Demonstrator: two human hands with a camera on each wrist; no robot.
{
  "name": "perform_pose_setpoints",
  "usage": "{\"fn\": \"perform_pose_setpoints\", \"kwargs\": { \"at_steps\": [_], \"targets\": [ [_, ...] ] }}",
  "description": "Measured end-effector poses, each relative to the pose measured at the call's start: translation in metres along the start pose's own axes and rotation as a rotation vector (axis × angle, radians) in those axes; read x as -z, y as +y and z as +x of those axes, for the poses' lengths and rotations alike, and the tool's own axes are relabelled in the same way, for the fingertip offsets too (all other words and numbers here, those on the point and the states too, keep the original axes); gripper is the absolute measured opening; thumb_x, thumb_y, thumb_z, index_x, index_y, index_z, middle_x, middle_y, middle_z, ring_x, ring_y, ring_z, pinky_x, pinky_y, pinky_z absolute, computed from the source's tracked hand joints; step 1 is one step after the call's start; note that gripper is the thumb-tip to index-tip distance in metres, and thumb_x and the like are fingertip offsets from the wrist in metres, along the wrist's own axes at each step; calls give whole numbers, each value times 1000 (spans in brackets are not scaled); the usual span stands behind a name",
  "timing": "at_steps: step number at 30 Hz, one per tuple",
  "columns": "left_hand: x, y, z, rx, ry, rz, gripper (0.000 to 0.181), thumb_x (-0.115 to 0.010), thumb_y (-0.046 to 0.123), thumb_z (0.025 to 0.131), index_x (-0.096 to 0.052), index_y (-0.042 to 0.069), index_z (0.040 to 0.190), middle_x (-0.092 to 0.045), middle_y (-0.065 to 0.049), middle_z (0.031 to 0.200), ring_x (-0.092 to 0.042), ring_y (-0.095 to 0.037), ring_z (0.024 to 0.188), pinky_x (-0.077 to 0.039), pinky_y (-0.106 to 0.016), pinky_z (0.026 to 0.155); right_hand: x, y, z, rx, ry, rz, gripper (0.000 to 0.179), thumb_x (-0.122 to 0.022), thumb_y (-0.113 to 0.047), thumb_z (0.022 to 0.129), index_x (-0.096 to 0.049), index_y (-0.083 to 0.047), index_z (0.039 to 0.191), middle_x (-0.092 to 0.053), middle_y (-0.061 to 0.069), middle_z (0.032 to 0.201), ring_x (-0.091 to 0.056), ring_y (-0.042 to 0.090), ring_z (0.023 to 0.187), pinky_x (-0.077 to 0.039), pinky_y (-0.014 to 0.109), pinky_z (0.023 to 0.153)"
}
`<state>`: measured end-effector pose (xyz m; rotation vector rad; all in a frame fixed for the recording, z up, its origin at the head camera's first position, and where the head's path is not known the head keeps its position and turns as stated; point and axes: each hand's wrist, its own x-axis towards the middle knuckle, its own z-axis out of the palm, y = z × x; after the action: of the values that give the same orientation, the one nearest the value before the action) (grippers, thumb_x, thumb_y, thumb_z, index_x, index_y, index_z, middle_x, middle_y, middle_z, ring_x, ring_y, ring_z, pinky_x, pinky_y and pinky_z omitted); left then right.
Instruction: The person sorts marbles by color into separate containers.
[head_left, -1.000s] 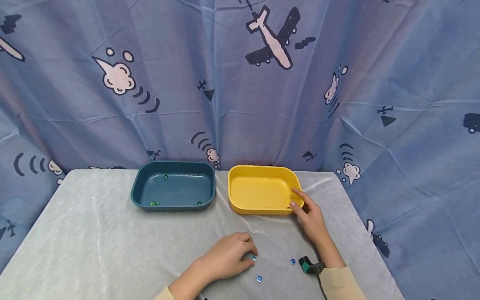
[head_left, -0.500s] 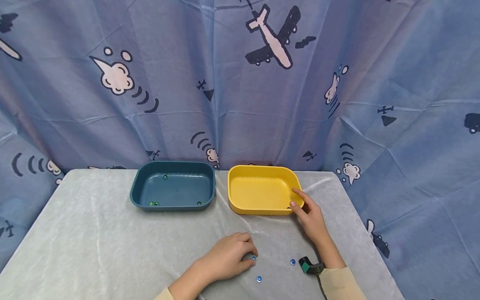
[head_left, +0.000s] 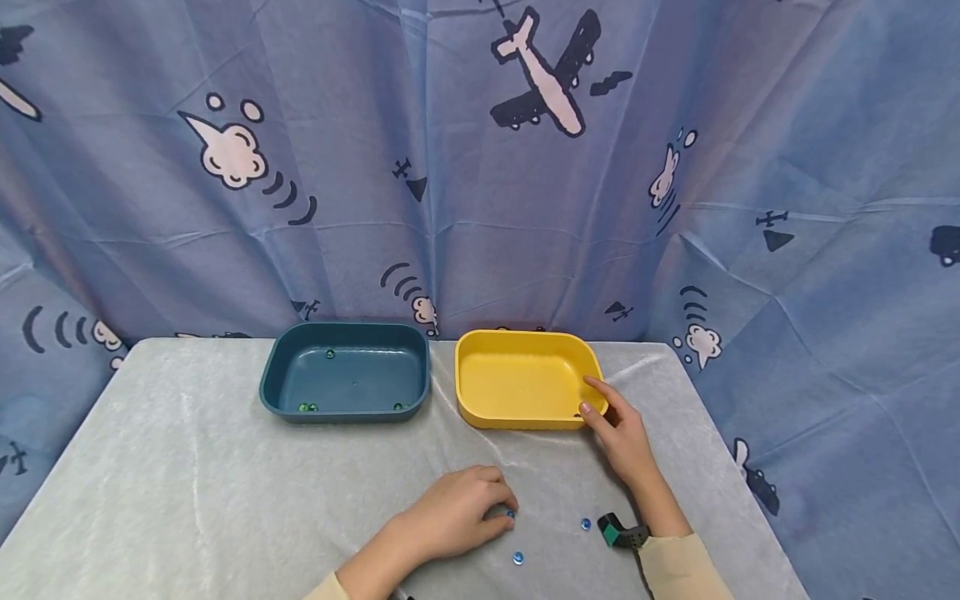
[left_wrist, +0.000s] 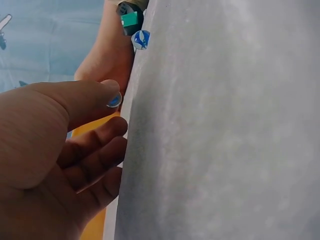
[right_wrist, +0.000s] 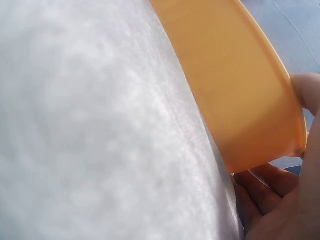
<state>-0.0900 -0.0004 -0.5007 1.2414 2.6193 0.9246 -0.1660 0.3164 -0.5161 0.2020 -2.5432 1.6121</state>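
Note:
My left hand point(head_left: 461, 512) is low over the cloth, its thumb and curled fingers pinching a blue glass marble point(left_wrist: 114, 100), mostly covered by the fingertips in the head view. A second blue marble point(head_left: 518, 558) lies just nearer to me, and a third marble point(head_left: 586, 524) sits further right. With its thumb and fingers, my right hand point(head_left: 622, 429) grips the right front corner of a yellow bin point(head_left: 517, 423); its fingers reach along the bin's side in the right wrist view. Close to that thumb, a small dark thing shows at the inner front edge, mostly hidden.
Left of the yellow bin stands a dark teal bin point(head_left: 345, 417) with several green marbles point(head_left: 330, 354) in it. Both are near the back edge of the table under a pale grey cloth point(head_left: 225, 500). A blue patterned curtain point(head_left: 337, 167) hangs right behind.
The left fingertips have shifted slightly right and closed further over the marble, which is now more covered. My right hand and both bins stay where they were.

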Motion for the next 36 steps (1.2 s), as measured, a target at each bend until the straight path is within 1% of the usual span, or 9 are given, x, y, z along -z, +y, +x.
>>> {"fn": "perform_pose_setpoints", "kwargs": {
  "at_steps": [6,8,10,17,20,26,29,33,36],
  "targets": [
    [5,4,4,-25,18,14,7,-82,27,102,-83,23,108,-69,14,101,-60,3,90,-50,-16,79,0,0,0,0,6,-15,49,-67,-21,111,-58,-7,158,-54,17,161,-57,28,127,-44,8,102],
    [8,6,6,-25,22,12,8,-82,26,101,-83,22,108,-69,13,100,-60,3,88,-50,-16,79,-1,1,0,-2,8,-22,49,-67,-21,111,-58,-8,158,-55,17,161,-56,25,124,-44,8,101],
    [11,7,8,-21,23,8,9,-82,26,101,-83,22,110,-69,13,101,-60,3,88,-50,-17,79,-1,2,-1,0,10,-25,49,-67,-21,111,-59,-8,158,-55,17,161,-56,25,123,-44,8,101],
    [21,7,19,-1,7,-60,15,-80,24,104,-83,18,116,-72,9,104,-62,0,89,-51,-16,79,-1,4,-1,8,11,-18,49,-67,-20,111,-59,-8,158,-55,17,161,-57,21,123,-44,9,102],
    [28,8,24,-3,19,-66,16,-80,24,104,-83,17,118,-72,7,105,-63,-1,89,-50,-15,78,0,4,1,17,10,-19,49,-66,-19,111,-58,-8,158,-56,18,160,-58,19,121,-46,9,101],
    [41,10,35,-28,56,-70,17,-80,23,104,-83,14,118,-73,5,108,-66,-5,93,-52,-16,81,1,2,2,34,8,-19,49,-67,-18,111,-59,-7,157,-58,20,157,-60,15,116,-47,10,97],
    [46,10,40,-42,75,-56,16,-79,23,104,-83,14,117,-73,4,107,-65,-4,92,-53,-17,81,0,1,1,34,9,-19,49,-67,-17,111,-58,-6,157,-58,20,157,-59,16,118,-47,9,98],
    [52,10,47,-52,97,-35,16,-79,24,105,-83,14,116,-74,3,105,-64,-6,91,-53,-19,82,0,1,1,28,13,-22,49,-67,-18,111,-59,-6,157,-57,20,157,-59,20,119,-47,9,98],
    [56,8,52,-48,118,-20,15,-79,24,105,-83,14,115,-74,3,105,-64,-7,91,-54,-20,82,1,1,0,19,11,-25,49,-67,-19,111,-59,-6,157,-57,19,158,-58,24,121,-46,9,100]
  ]
}}
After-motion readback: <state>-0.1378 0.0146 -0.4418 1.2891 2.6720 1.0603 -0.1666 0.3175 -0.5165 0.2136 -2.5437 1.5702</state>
